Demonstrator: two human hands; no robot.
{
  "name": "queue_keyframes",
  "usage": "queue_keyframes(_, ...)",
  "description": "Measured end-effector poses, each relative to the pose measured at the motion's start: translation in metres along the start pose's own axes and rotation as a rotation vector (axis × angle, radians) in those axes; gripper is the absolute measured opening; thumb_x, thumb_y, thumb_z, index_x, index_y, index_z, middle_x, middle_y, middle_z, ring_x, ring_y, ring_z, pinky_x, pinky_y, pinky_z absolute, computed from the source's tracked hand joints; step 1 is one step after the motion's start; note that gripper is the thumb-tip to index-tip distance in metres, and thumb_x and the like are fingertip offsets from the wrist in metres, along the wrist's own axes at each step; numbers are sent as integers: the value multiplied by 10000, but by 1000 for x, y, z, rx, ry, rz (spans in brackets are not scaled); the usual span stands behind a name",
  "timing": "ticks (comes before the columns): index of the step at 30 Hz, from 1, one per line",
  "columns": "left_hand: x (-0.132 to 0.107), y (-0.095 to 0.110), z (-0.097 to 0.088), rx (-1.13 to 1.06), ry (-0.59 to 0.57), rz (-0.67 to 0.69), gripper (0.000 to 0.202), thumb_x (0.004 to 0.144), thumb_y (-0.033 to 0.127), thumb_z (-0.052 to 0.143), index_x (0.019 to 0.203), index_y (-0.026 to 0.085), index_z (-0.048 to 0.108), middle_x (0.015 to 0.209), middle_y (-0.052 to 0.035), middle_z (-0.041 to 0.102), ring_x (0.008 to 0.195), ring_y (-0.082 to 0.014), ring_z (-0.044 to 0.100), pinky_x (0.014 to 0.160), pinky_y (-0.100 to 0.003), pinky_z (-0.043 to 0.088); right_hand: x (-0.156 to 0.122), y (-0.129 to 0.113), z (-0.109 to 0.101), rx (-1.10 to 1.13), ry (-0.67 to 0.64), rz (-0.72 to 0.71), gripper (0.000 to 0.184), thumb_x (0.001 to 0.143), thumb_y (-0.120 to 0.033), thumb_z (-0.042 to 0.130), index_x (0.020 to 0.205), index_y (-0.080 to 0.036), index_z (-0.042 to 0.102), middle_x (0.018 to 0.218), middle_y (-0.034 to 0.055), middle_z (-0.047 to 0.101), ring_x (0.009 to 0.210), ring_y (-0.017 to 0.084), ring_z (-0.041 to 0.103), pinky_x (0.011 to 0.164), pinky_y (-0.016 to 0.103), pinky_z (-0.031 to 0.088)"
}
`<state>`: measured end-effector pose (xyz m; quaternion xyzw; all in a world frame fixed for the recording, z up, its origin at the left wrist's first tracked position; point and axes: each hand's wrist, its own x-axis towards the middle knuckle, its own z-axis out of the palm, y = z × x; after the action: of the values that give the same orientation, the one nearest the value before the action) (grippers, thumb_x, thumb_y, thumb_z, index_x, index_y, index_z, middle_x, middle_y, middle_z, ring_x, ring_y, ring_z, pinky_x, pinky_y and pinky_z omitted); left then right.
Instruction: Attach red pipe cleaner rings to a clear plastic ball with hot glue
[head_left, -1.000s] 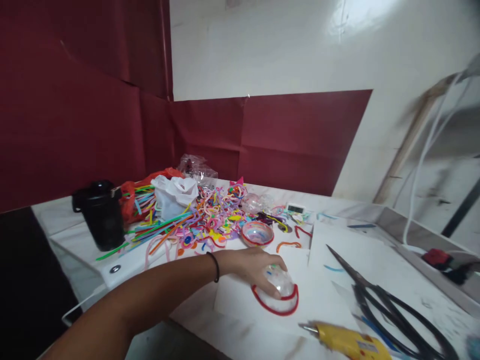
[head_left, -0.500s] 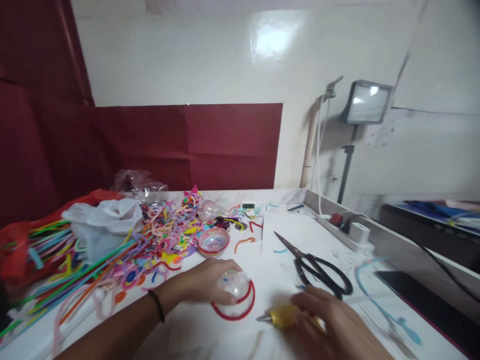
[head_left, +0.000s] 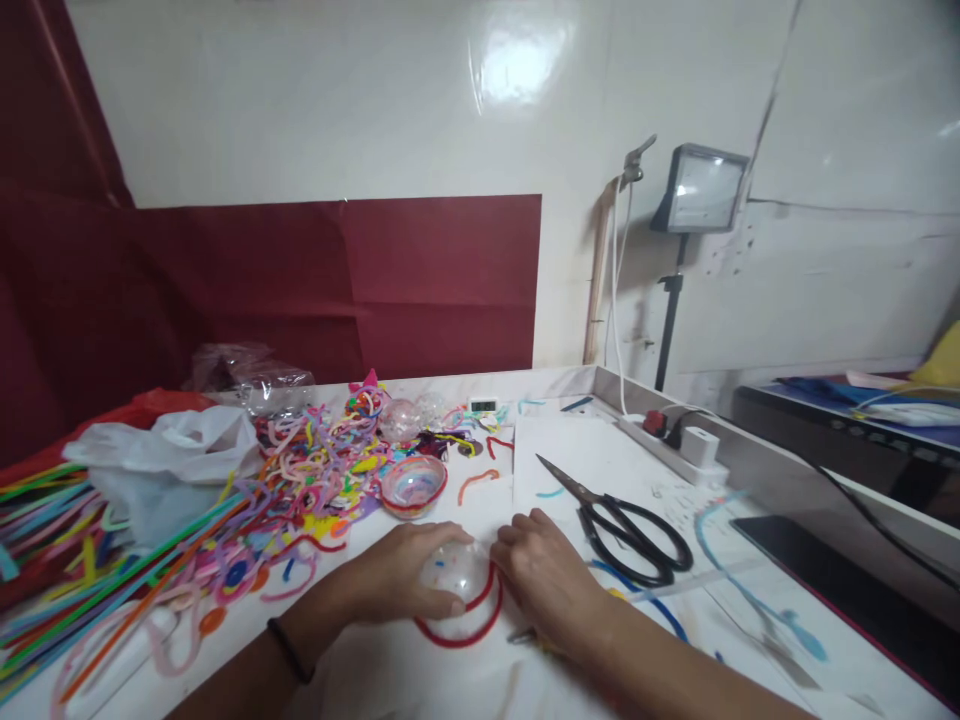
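Note:
A clear plastic dome [head_left: 459, 574] with coloured specks rests on the white table. My left hand [head_left: 394, 580] is wrapped round its left side, thumb at the front. A red pipe cleaner [head_left: 466, 640] runs along the dome's edge and curves out in a loop in front. My right hand [head_left: 544, 570] has its fingers pinched at the dome's right side, where the pipe cleaner's end meets it; the fingertips are partly hidden. Beneath my right wrist lies a yellow glue gun, mostly covered, with its metal nozzle [head_left: 523, 637] showing.
Black-handled scissors [head_left: 634, 535] lie to the right, beside a blue pipe cleaner [head_left: 654, 602]. A small decorated bowl [head_left: 414, 488] stands behind my left hand. Heaped pipe cleaners [head_left: 315, 460] and a white bag [head_left: 169, 465] fill the left. A dark phone [head_left: 847, 600] and power strip [head_left: 675, 450] are at right.
My right hand has let go of the glue gun and moved up and left to the dome's edge. My left hand still holds the dome. The whole view has shifted slightly.

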<state>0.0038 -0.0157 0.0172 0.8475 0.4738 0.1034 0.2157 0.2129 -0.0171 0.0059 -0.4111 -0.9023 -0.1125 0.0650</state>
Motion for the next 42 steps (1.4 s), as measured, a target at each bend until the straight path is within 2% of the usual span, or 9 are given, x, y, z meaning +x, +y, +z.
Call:
queue_keyframes(9,1,1,1,3,2,39,635,688,376,743,1275,203,573,1284,-92,647,1185,-294,579,986,-330,433,10,-4,8,-112,-106,-101,181,895,-80,530,875,-128,703,848,87,701,862,255,619,755,372,370)
queue_keyframes(12,0,-1,1,0,17,62,615,690,379,737,1264,226,578,1268,-76,657,1131,-278,612,962,-325,450,7,-7,2,-93,-151,-91,210,901,-81,499,895,-115,706,870,116,699,895,267,621,782,383,364)
queue_keyframes(16,-1,-3,3,3,30,92,603,693,389,735,1257,246,579,1233,-62,675,1080,-266,637,936,-320,466,2,-7,-9,-34,-248,-97,164,853,-141,558,918,-120,708,944,139,699,931,298,622,808,402,381)
queue_keyframes(20,-2,-5,5,28,38,97,609,706,414,726,1268,230,579,1173,-72,699,1032,-273,659,885,-313,488,1,-8,-19,22,-315,-84,257,941,-200,455,988,-157,704,1013,134,701,946,276,636,831,395,405)
queue_keyframes(25,-2,-6,6,20,38,128,610,726,463,716,1271,227,576,1230,-85,677,1100,-273,636,930,-316,464,5,-15,-22,29,-336,-40,301,962,-223,428,973,-132,715,1003,163,705,958,310,637,858,436,409)
queue_keyframes(31,-3,-8,6,-11,26,171,641,731,505,715,1271,190,572,1197,-109,688,1056,-286,654,887,-326,488,8,-16,-18,16,-328,-3,309,952,-247,447,967,-104,720,993,174,710,961,327,638,882,464,404)
queue_keyframes(34,-3,-12,6,-32,19,186,649,726,502,726,1276,195,570,1228,-113,673,1083,-285,646,926,-333,473,7,-17,-18,19,-324,2,326,952,-271,443,949,-104,722,977,176,713,947,329,642,889,475,403)
queue_keyframes(39,-4,-19,7,-84,-10,172,689,718,451,751,1331,220,535,1360,-99,597,1217,-278,573,1017,-344,426,6,-19,-18,54,-326,38,318,944,-272,439,949,-113,714,992,180,713,946,324,645,903,480,403)
queue_keyframes(42,-5,-19,5,-128,-24,173,577,817,361,669,1349,186,531,1395,-109,571,1265,-257,538,1055,-328,394,7,-20,-18,81,-305,57,312,928,-298,457,914,-117,711,963,180,720,933,326,656,895,477,412)
